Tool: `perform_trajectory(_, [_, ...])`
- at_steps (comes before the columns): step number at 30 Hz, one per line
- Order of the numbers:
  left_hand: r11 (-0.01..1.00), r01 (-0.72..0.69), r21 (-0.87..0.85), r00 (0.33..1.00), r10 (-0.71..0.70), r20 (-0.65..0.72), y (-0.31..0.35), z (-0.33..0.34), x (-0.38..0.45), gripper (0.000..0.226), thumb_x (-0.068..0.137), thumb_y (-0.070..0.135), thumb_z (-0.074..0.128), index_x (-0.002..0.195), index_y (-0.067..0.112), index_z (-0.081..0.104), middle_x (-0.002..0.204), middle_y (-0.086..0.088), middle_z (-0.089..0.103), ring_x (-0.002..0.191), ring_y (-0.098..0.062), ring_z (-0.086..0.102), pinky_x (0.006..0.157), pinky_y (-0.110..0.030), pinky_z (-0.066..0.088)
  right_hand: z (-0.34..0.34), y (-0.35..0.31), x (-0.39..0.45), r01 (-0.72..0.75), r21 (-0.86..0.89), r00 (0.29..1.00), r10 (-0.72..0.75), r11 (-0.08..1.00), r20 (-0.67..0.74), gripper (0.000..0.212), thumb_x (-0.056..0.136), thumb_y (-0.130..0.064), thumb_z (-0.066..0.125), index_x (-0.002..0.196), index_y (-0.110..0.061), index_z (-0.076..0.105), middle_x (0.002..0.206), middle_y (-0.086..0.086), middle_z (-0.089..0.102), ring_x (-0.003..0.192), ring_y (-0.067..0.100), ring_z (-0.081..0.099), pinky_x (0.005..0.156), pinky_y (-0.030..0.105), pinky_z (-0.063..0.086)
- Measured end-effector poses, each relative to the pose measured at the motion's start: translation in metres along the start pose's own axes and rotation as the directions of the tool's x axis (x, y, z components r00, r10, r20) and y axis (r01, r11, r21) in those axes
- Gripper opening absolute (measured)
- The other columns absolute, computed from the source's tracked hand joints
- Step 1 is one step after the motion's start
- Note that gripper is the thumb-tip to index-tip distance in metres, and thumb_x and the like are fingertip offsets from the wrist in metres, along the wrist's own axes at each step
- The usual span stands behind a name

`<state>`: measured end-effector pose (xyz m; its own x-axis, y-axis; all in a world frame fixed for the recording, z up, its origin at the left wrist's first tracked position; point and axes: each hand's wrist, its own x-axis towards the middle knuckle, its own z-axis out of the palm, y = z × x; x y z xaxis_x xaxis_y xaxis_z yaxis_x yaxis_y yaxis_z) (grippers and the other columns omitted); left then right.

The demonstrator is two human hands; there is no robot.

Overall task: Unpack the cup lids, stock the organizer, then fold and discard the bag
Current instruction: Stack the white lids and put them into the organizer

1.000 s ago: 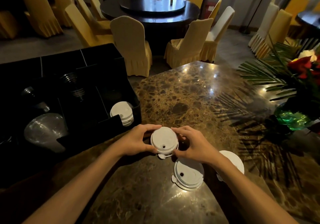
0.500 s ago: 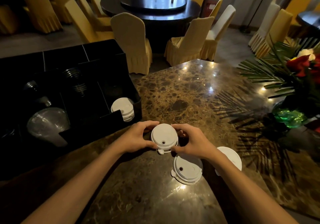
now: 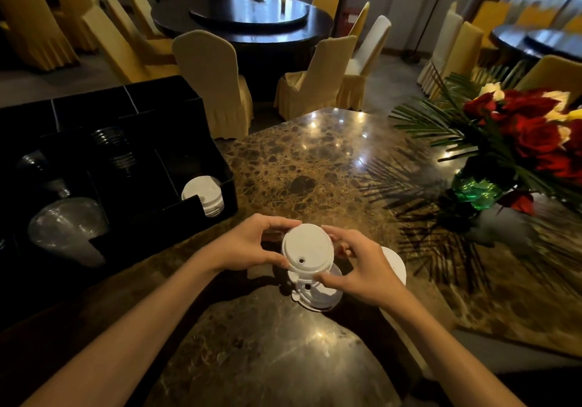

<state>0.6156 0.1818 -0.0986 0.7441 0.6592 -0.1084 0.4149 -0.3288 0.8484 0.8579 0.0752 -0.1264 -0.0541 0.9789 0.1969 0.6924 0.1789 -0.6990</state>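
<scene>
I hold a stack of white cup lids (image 3: 307, 252) just above the marble table, my left hand (image 3: 252, 244) gripping its left side and my right hand (image 3: 362, 268) its right side. Directly under it a second pile of white lids (image 3: 318, 294) lies on the table, partly hidden by the held stack. A third white lid (image 3: 395, 265) shows behind my right hand. The black organizer (image 3: 201, 116) stands at the left, with white lids (image 3: 203, 194) in its front right compartment. No bag is in sight.
Clear dome lids (image 3: 67, 233) and dark lids (image 3: 115, 151) fill other organizer compartments. A vase of red flowers and palm fronds (image 3: 516, 142) stands on the table (image 3: 315, 167) at the right. Yellow-covered chairs (image 3: 211, 82) and a round dark table (image 3: 245, 19) lie beyond the far edge.
Both hands have carried the held lid stack toward me, so it now hangs over the pile on the table and covers part of it.
</scene>
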Motion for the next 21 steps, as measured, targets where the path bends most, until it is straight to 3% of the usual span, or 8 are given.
perform_trajectory(4, [0.999,-0.020,0.033,0.994,0.016,0.107,0.007,0.014,0.004,0.081,0.078,0.009,0.085,0.149,0.015,0.046,0.147,0.002,0.056,0.137,-0.008,0.049,0.118,-0.041,0.037,0.005,0.000,-0.028,-0.091,-0.018,0.994,0.090,0.996,-0.064,0.083,0.064,-0.045,0.091,0.139,-0.033,0.057,0.117,-0.010,0.067,0.104,-0.003,0.059,0.083,0.007,0.046])
perform_trajectory(7, [0.998,-0.025,0.057,0.984,0.014,0.176,0.006,0.023,0.007,0.080,0.080,0.008,0.082,0.149,0.020,0.045,0.147,0.008,0.055,0.135,0.000,0.049,0.118,-0.033,0.037,0.010,-0.003,-0.043,-0.146,-0.023,0.985,0.143,0.989,-0.096,0.081,0.063,-0.042,0.093,0.136,-0.029,0.061,0.117,-0.011,0.067,0.105,-0.001,0.060,0.084,0.006,0.046])
perform_trajectory(10, [0.994,-0.042,0.099,0.972,0.018,0.234,0.005,0.029,0.009,0.076,0.082,0.011,0.080,0.148,0.025,0.046,0.141,0.018,0.056,0.129,0.013,0.047,0.112,-0.014,0.036,0.018,-0.006,-0.053,-0.194,-0.013,0.973,0.191,0.981,-0.126,0.077,0.061,-0.044,0.094,0.130,-0.031,0.062,0.110,-0.015,0.067,0.100,-0.001,0.060,0.080,0.008,0.045])
perform_trajectory(15, [0.990,-0.016,0.140,0.959,-0.025,0.283,0.004,0.035,0.015,0.079,0.084,0.009,0.079,0.153,0.016,0.040,0.149,0.007,0.052,0.136,0.000,0.045,0.117,-0.024,0.033,0.027,-0.007,-0.060,-0.258,0.000,0.953,0.254,0.966,-0.163,0.075,0.060,-0.044,0.093,0.127,-0.034,0.062,0.101,-0.021,0.062,0.094,0.000,0.060,0.077,0.019,0.053])
perform_trajectory(18, [0.988,0.004,0.154,0.951,-0.052,0.306,0.003,0.036,0.018,0.079,0.083,0.006,0.078,0.151,0.016,0.041,0.148,0.008,0.050,0.135,0.001,0.043,0.116,-0.021,0.032,0.033,-0.005,-0.062,-0.275,-0.005,0.948,0.270,0.962,-0.169,0.076,0.061,-0.045,0.092,0.129,-0.031,0.062,0.105,-0.015,0.065,0.096,0.003,0.060,0.079,0.029,0.057])
perform_trajectory(21, [0.988,0.007,0.155,0.949,-0.056,0.311,0.003,0.036,0.018,0.075,0.084,0.006,0.078,0.149,0.022,0.045,0.144,0.017,0.046,0.134,0.007,0.036,0.110,-0.006,0.028,0.037,-0.006,-0.063,-0.293,0.004,0.943,0.289,0.956,-0.167,0.081,0.063,-0.050,0.089,0.136,-0.031,0.059,0.115,-0.010,0.065,0.104,0.005,0.058,0.087,0.032,0.056])
